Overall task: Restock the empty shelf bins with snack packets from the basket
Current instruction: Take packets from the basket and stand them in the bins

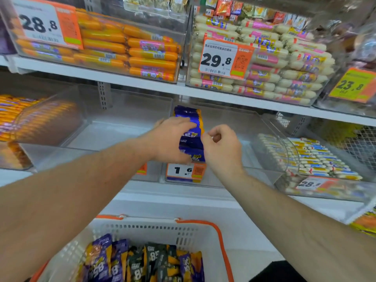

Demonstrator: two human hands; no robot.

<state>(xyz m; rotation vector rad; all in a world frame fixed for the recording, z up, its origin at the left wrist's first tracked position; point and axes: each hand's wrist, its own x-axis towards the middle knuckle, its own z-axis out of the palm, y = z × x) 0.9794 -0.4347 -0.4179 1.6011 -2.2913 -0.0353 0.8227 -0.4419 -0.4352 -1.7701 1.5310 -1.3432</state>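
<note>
Head view: mid-restock, placing step. Left hand [171, 139] grips the row of purple packets [190, 127] standing on edge in the clear bin [234, 127] at centre, fingers [188, 124] curled over the top, steadying the row. Right hand [222, 148] sits at 3 o'clock of the row, fingers loosely curled, holding nothing I can see. Basket [203, 237] at 6 o'clock holds more purple and dark packets [114, 261]. Bin looks mostly empty to the right. Likely next: right hand drops to basket, grabs a bunch, slots it against the row while left keeps it upright.
</note>
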